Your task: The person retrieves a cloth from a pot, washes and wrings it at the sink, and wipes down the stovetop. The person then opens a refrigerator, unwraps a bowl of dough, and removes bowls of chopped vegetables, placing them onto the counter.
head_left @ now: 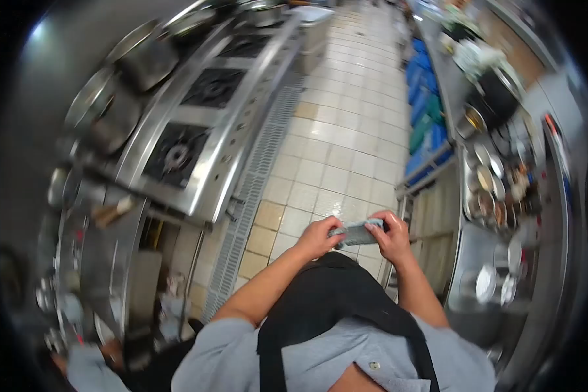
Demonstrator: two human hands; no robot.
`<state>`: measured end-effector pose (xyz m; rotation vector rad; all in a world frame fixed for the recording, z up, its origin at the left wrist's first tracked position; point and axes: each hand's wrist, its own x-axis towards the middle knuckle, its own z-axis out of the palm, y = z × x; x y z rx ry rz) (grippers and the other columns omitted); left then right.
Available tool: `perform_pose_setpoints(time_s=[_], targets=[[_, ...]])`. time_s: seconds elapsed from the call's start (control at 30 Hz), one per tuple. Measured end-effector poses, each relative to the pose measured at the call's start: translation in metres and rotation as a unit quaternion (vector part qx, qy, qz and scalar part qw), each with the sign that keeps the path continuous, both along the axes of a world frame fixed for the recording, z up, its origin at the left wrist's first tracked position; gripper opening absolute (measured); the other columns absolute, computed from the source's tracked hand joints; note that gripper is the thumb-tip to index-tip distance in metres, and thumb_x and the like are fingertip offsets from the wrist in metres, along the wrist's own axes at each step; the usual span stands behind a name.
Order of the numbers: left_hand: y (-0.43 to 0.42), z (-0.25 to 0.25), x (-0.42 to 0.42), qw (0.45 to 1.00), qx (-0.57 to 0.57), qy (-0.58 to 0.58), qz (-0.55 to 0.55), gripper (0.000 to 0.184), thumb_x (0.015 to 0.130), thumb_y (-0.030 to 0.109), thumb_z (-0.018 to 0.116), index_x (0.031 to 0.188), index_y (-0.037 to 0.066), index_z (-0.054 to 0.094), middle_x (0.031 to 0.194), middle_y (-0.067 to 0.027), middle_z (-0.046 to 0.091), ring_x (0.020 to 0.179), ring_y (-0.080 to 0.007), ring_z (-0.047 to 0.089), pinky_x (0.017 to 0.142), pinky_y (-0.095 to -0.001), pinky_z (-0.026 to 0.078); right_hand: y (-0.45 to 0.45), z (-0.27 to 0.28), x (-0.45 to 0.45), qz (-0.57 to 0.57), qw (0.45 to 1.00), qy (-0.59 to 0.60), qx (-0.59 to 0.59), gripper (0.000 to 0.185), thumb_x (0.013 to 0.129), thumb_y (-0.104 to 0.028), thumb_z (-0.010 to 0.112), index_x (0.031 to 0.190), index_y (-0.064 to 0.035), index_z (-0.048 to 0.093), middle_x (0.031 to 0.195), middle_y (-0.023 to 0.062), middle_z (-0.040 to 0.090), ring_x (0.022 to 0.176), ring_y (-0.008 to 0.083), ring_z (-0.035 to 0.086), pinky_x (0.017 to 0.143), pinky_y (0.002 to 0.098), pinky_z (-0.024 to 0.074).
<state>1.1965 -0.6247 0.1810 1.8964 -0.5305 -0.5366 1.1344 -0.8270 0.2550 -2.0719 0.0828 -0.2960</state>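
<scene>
A small grey-green folded cloth (358, 234) is stretched between my two hands, in front of the black apron and above the tiled floor. My left hand (319, 238) pinches its left end, fingers closed. At the other end, my right hand (392, 236) grips the cloth with thumb and fingers. Both hands are at about the same height, a short distance apart.
On the left stands a steel stove (206, 147) with several burners and large pots (104, 111) behind it. A floor grate (255, 176) runs alongside. At right, a steel counter (467, 245) bears bowls and a black pot (496, 98). Another person's sleeve (91, 369) shows at lower left.
</scene>
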Motion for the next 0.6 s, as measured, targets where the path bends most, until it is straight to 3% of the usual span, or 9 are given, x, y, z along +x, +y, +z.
perform_pose_setpoints(time_s=[0.07,0.13,0.23,0.3,0.33,0.37,0.47,0.5,0.6], targets=[[0.003,-0.022,0.013,0.994,0.023,-0.105,0.008,0.021,0.080,0.020,0.069,0.093,0.005,0.064,0.085,-0.0151,0.065,0.080,-0.0319,0.063,0.071,-0.0370,0.049,-0.010,0.006,0.013,0.001,1.000,-0.024,0.005,0.015,0.081,-0.012,0.072,0.090,-0.0020,0.064,0.072,0.0060,0.062,0.061,0.0114,0.053,0.056,0.0256,0.0431],[0.007,-0.034,0.028,0.995,0.064,-0.081,-0.016,0.018,0.080,0.018,0.069,0.094,0.007,0.065,0.093,-0.0149,0.065,0.089,-0.0345,0.063,0.076,-0.0406,0.050,-0.016,-0.010,0.022,-0.005,1.000,-0.014,0.022,0.015,0.082,-0.011,0.071,0.091,-0.0021,0.065,0.073,0.0056,0.062,0.062,0.0107,0.053,0.057,0.0255,0.0435],[0.008,-0.063,0.050,0.988,0.074,-0.134,-0.003,0.016,0.082,0.018,0.067,0.094,0.007,0.066,0.085,-0.0144,0.065,0.080,-0.0312,0.064,0.072,-0.0387,0.050,-0.024,-0.014,0.043,-0.003,0.999,0.005,0.049,0.014,0.082,-0.011,0.070,0.093,-0.0027,0.066,0.074,0.0049,0.062,0.063,0.0098,0.054,0.058,0.0254,0.0444],[0.009,-0.066,0.065,0.996,0.080,-0.049,0.014,0.016,0.083,0.017,0.067,0.094,0.007,0.066,0.078,-0.0119,0.063,0.074,-0.0255,0.063,0.068,-0.0356,0.049,-0.036,-0.017,0.058,-0.029,0.995,0.025,0.088,0.014,0.083,-0.012,0.070,0.094,-0.0030,0.066,0.074,0.0054,0.062,0.063,0.0099,0.054,0.059,0.0254,0.0445],[0.008,-0.062,0.075,0.995,0.083,0.032,0.042,0.015,0.084,0.017,0.067,0.094,0.006,0.065,0.071,-0.0093,0.062,0.068,-0.0198,0.062,0.064,-0.0325,0.049,-0.047,-0.025,0.067,-0.037,0.997,0.034,0.062,0.014,0.084,-0.012,0.069,0.094,-0.0030,0.065,0.074,0.0058,0.062,0.064,0.0095,0.054,0.059,0.0251,0.0446],[0.006,-0.056,0.087,0.995,0.084,0.029,0.036,0.015,0.084,0.017,0.067,0.094,0.006,0.065,0.071,-0.0093,0.062,0.068,-0.0198,0.062,0.064,-0.0325,0.049,-0.056,-0.036,0.078,-0.042,0.997,0.032,0.062,0.014,0.084,-0.012,0.069,0.094,-0.0030,0.065,0.074,0.0058,0.062,0.064,0.0095,0.054,0.059,0.0251,0.0446],[-0.001,-0.025,0.122,0.993,0.039,0.020,0.109,0.017,0.082,0.013,0.072,0.092,0.005,0.061,0.064,0.0017,0.054,0.062,-0.0048,0.051,0.057,-0.0229,0.043,-0.081,-0.039,0.117,-0.044,0.996,0.029,0.077,0.013,0.085,-0.011,0.068,0.094,-0.0026,0.064,0.074,0.0051,0.061,0.064,0.0100,0.053,0.058,0.0245,0.0436],[-0.009,-0.008,0.132,0.993,0.041,0.018,0.110,0.017,0.082,0.013,0.072,0.092,0.005,0.061,0.064,0.0017,0.054,0.062,-0.0048,0.051,0.057,-0.0229,0.043,-0.085,-0.021,0.130,-0.043,0.996,0.027,0.079,0.013,0.085,-0.011,0.068,0.094,-0.0026,0.064,0.074,0.0051,0.061,0.064,0.0100,0.053,0.058,0.0245,0.0436],[-0.036,0.039,0.154,0.976,-0.139,0.046,0.160,0.024,0.077,0.012,0.078,0.091,0.006,0.060,0.068,-0.0002,0.057,0.063,-0.0068,0.053,0.059,-0.0239,0.044,-0.101,0.024,0.169,-0.009,0.993,-0.100,0.068,0.009,0.086,-0.007,0.065,0.093,-0.0028,0.062,0.076,0.0076,0.062,0.066,0.0135,0.057,0.059,0.0265,0.0447]])
